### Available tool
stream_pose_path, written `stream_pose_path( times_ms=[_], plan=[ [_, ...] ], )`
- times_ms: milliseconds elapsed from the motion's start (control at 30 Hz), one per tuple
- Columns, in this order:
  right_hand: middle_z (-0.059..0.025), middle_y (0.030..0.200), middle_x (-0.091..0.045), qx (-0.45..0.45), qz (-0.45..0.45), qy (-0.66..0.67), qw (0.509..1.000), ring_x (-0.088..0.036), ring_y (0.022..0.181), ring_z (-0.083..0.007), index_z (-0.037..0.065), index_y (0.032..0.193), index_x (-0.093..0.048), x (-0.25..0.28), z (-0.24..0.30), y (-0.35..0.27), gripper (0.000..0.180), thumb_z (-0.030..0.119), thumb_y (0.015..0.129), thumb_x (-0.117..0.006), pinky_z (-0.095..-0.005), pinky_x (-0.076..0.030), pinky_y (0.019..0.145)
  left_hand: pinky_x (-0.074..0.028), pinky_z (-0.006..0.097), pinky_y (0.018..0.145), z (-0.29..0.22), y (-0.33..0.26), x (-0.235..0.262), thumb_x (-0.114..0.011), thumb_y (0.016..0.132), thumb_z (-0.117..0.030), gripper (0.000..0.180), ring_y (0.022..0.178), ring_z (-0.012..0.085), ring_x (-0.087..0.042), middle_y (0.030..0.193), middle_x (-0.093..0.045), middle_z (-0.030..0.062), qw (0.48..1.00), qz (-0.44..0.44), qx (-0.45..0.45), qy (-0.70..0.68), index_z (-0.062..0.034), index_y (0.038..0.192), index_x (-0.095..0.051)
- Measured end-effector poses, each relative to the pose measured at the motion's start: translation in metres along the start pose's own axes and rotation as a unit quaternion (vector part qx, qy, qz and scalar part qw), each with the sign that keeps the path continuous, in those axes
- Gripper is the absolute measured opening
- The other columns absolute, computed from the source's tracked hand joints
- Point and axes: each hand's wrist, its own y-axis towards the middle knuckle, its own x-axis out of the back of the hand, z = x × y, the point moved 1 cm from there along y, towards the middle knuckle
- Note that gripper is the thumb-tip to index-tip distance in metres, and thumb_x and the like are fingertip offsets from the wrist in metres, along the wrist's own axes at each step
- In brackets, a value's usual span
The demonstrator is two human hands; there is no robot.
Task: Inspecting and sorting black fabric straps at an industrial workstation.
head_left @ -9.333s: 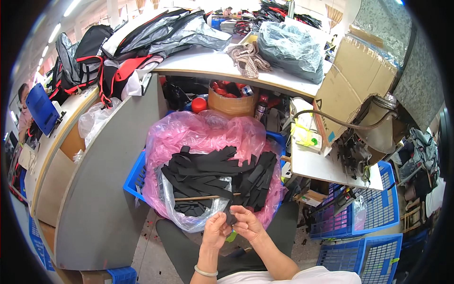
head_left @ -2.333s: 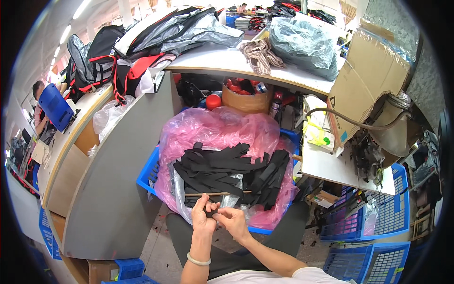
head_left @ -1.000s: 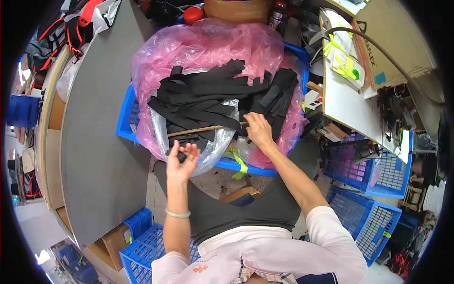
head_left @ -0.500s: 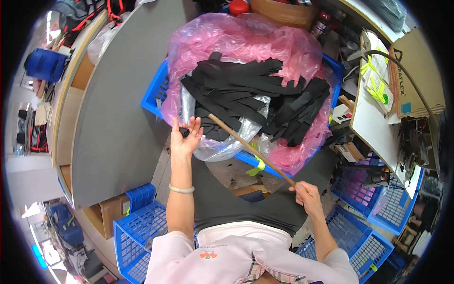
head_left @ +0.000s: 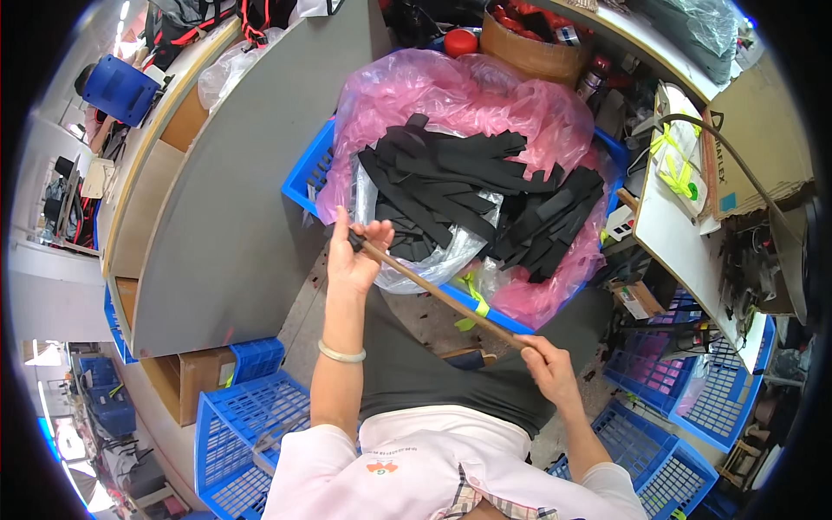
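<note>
My right hand [head_left: 546, 362] is closed round the near end of a thin wooden stick [head_left: 446, 297]. The stick slants up and left across my lap, its far end at my left hand [head_left: 354, 264]. That hand is palm up, fingers loosely curled and apart, with a small black piece [head_left: 354, 241] between thumb and fingers; its exact kind is unclear. Just beyond lie many flat black fabric strips [head_left: 442, 169] in loose bundles, inside pink and clear plastic bags [head_left: 555, 113]. The bags line a blue crate [head_left: 299, 178] in front of my knees.
A grey panel [head_left: 251, 208] stands close on my left. Blue crates [head_left: 251, 425] sit low on both sides. On the right is a white worktable [head_left: 685, 251] with a cardboard box [head_left: 754, 156]. A round brown container [head_left: 529, 48] and a red lid [head_left: 460, 42] are behind the blue crate.
My left hand has moved slightly right, and the stick's far end has come down to it. My right hand has shifted a little left with the stick. The whole view has shifted slightly.
</note>
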Motion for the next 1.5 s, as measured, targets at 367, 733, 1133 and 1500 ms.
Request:
stream_pose_path(
  times_ms=[367, 733, 1133, 1500],
  plan=[
    [0.0032, 0.064, -0.045, -0.123, 0.148, 0.383, 0.903, -0.035, 0.05, -0.0022, 0.009, 0.126, -0.053, -0.076, 0.051, 0.019, 0.033, 0.009, 0.093, -0.048, -0.0168, -0.028, 0.041, -0.032, 0.044, 0.103, 0.02, -0.028, -0.052, -0.041, 0.096, -0.025, 0.043, 0.067, 0.0336, -0.065, 0.041, -0.044, 0.0084, 0.95, 0.225, -0.138, 0.168, -0.0139, 0.054, -0.036],
    [0.0038, 0.063, -0.048, -0.022, 0.128, 0.291, 0.948, -0.041, 0.052, -0.003, 0.009, 0.122, -0.058, -0.076, 0.093, 0.042, 0.031, 0.008, 0.091, -0.053, -0.0167, -0.033, 0.046, -0.035, 0.044, 0.1, -0.019, -0.051, -0.087, -0.042, 0.097, -0.027, 0.049, 0.072, 0.0341, -0.065, 0.043, -0.046, 0.01, 0.946, 0.281, -0.14, 0.084, -0.0132, 0.049, -0.039],
    [-0.0004, 0.062, -0.044, -0.087, 0.137, 0.415, 0.895, -0.034, 0.046, -0.0049, 0.006, 0.123, -0.053, -0.08, 0.115, 0.075, 0.031, 0.012, 0.093, -0.051, -0.0183, -0.022, 0.038, -0.042, 0.041, 0.093, 0.019, -0.076, -0.078, -0.053, 0.091, -0.024, 0.037, 0.077, 0.0315, -0.067, 0.061, -0.063, 0.0133, 0.918, 0.317, -0.076, 0.226, -0.0089, 0.057, -0.049],
    [0.0015, 0.068, -0.051, 0.084, 0.068, 0.347, 0.932, -0.043, 0.054, -0.0045, 0.004, 0.12, -0.057, -0.039, 0.09, 0.081, 0.03, 0.005, 0.089, -0.055, -0.017, -0.028, 0.043, -0.04, 0.046, 0.098, -0.052, -0.036, -0.079, -0.058, 0.078, -0.058, 0.084, 0.119, 0.0357, -0.046, 0.129, -0.045, 0.023, 0.913, 0.395, -0.075, 0.066, 0.0057, 0.128, -0.036]
  ],
)
